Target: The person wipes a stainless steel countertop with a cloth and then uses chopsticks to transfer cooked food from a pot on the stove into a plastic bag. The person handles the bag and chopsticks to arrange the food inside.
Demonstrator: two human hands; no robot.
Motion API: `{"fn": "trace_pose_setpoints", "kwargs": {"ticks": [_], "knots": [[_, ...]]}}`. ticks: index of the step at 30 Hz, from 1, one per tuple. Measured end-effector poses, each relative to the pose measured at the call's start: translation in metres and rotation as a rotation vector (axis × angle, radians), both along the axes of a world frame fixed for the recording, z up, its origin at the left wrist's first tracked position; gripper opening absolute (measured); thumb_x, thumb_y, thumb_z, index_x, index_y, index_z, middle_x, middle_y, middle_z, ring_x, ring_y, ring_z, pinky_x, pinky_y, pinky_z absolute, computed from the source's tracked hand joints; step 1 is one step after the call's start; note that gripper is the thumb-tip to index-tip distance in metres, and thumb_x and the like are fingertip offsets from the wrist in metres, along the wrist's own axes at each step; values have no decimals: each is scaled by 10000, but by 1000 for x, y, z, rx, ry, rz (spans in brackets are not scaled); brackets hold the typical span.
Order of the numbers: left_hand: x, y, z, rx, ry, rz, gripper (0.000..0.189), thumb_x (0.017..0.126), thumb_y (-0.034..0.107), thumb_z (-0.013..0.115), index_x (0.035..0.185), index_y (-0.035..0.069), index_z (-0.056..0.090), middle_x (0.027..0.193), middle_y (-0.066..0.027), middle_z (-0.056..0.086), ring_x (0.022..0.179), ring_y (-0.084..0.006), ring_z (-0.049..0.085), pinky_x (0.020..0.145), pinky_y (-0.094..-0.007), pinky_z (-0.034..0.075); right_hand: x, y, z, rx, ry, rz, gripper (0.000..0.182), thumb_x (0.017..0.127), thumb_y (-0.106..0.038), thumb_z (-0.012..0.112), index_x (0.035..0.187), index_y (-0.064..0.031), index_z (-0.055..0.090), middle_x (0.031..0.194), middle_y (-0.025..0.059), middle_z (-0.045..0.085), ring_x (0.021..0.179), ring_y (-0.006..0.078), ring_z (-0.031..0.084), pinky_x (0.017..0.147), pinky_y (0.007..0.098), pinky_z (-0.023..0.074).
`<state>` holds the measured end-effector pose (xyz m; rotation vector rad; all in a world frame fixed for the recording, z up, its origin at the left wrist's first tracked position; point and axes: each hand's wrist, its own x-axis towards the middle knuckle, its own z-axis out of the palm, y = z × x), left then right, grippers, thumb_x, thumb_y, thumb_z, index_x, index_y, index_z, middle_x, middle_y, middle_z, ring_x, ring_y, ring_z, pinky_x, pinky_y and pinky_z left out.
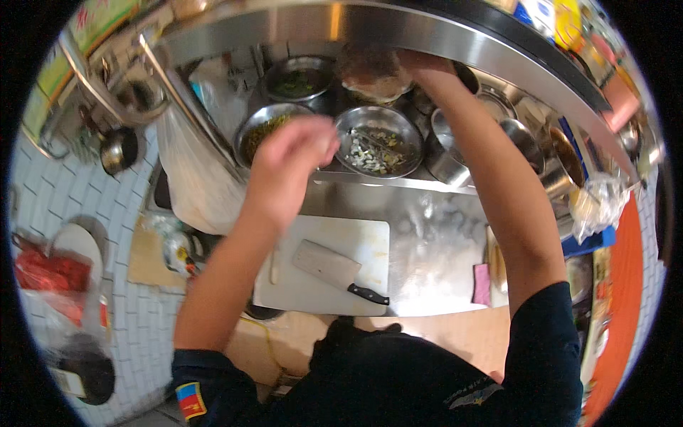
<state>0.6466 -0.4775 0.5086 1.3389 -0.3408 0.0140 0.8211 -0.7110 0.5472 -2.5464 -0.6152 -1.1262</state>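
My left hand (299, 147), blurred and with curled fingers, is above the counter in front of a steel bowl of chopped greens (261, 131). Whether it holds anything cannot be made out. To its right sits a steel bowl (411, 152) of chopped white and green pieces, with what looks like a utensil in it. My right hand (427, 66) reaches under the steel shelf, its fingers hidden, beside a round brown-and-white item (373, 77) that I cannot identify. Below, a cleaver (328, 262) with a black handle lies on a white cutting board (368, 235), near a thin pale stick (274, 264).
A steel shelf edge (299, 24) overhangs the bowls. Steel pots (448, 165) stand at right. A plastic bag (197, 176) hangs at left beside a metal rail (181, 96). A pink cloth (481, 284) lies on the steel counter (427, 267). A ladle (120, 149) hangs far left.
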Motion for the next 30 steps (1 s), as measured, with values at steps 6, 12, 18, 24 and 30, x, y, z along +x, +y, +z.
{"fn": "trace_pose_setpoints", "kwargs": {"ticks": [6, 12, 18, 24, 30], "knots": [[115, -19, -19, -59, 435, 42, 472, 806, 262, 562, 1162, -27, 449, 1176, -182, 460, 986, -272, 516, 845, -349, 433, 51, 19, 10, 494, 363, 132, 384, 829, -258, 589, 1110, -10, 501, 1062, 154, 530, 981, 241, 510, 822, 359, 423], [165, -37, -35, -94, 542, 85, 331, 823, 257, 493, 1066, 34, 505, 1032, -144, 520, 853, -244, 550, 738, -334, 468, 46, 52, 17, 397, 429, 28, 437, 821, -275, 608, 1148, -15, 481, 1119, 138, 525, 1015, 246, 502, 848, 356, 422], [186, -48, -45, -216, 542, -24, 255, 813, 143, 427, 1032, 53, 520, 1010, -112, 561, 849, -239, 570, 700, -353, 499, 42, 66, 22, 235, 341, -91, 417, 838, -267, 573, 1156, -16, 477, 1132, 140, 524, 1018, 246, 506, 862, 347, 426], [190, -64, -41, -322, 575, -63, 282, 847, 195, 422, 1088, 67, 492, 1047, -107, 549, 880, -250, 563, 727, -385, 503, 41, 45, 27, 428, 329, 1, 385, 861, -258, 531, 1157, -17, 478, 1135, 138, 525, 1019, 247, 509, 876, 347, 426], [176, -46, -34, -168, 575, 25, 430, 905, 353, 398, 1131, -11, 437, 1032, -215, 529, 870, -294, 590, 766, -376, 519, 56, 38, 16, 1007, 487, 485, 358, 883, -248, 488, 1158, -19, 479, 1138, 137, 526, 1020, 248, 512, 889, 346, 427]]}}
